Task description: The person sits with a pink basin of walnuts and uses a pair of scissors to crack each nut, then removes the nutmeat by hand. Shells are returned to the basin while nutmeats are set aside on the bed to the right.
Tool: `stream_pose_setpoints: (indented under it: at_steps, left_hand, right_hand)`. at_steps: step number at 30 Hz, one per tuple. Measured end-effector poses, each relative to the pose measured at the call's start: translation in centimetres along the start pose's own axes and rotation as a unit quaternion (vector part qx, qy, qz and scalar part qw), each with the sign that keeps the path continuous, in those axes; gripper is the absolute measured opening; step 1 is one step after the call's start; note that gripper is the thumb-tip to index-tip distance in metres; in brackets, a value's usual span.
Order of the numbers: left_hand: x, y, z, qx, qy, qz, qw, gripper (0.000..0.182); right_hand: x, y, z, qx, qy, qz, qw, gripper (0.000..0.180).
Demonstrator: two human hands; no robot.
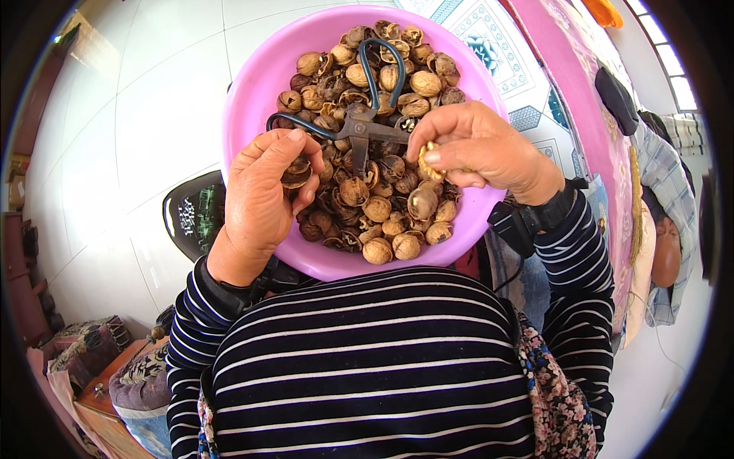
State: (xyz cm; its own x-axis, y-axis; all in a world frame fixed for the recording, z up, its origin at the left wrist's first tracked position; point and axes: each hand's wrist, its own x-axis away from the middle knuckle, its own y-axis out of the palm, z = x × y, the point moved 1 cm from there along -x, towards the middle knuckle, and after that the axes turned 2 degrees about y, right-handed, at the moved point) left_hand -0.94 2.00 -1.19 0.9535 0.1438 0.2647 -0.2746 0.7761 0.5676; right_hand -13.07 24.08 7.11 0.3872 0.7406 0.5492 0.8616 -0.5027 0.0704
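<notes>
A pink plastic basin (246, 86) before me holds many whole walnuts and broken walnut shells (354, 191). Over its left side, my left hand (266, 183) is closed around dark walnut shell pieces (297, 172). My right hand (481, 149), over the right side, pinches a pale walnut kernel (429, 162) between thumb and fingers. Spread scissors or shears (359, 127) with dark coated loop handles lie on the nuts between both hands; one metal blade reaches towards my right fingers. A blurred walnut (423, 203) is just below my right hand.
White floor tiles (172, 74) lie to the left, with a dark, shiny printed object (198, 215) beside the basin. A pink-covered edge (596, 115) runs along the right, near patterned tiles (487, 46). A padded seat (137, 378) stands at lower left.
</notes>
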Motion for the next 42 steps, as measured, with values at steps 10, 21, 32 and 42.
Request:
stream_pose_setpoints:
  at_steps: [10,21,32,42]
  left_hand:
    - [0.0,0.0,0.0,-0.001,0.002,-0.004,1.000,0.024]
    - [0.0,0.1,0.1,-0.003,0.003,-0.005,1.000,0.024]
    - [0.1,0.1,0.1,0.008,-0.006,0.009,1.000,0.020]
    - [0.1,0.1,0.1,0.008,-0.006,0.004,1.000,0.023]
  right_hand:
    - [0.3,-0.1,1.4,0.002,-0.005,0.046,0.999,0.018]
    - [0.2,0.4,1.8,-0.087,0.000,0.061,0.994,0.019]
    - [1.6,2.7,2.8,0.486,-0.110,0.001,0.867,0.018]
    - [1.9,6.1,4.8,0.703,-0.153,0.065,0.691,0.010]
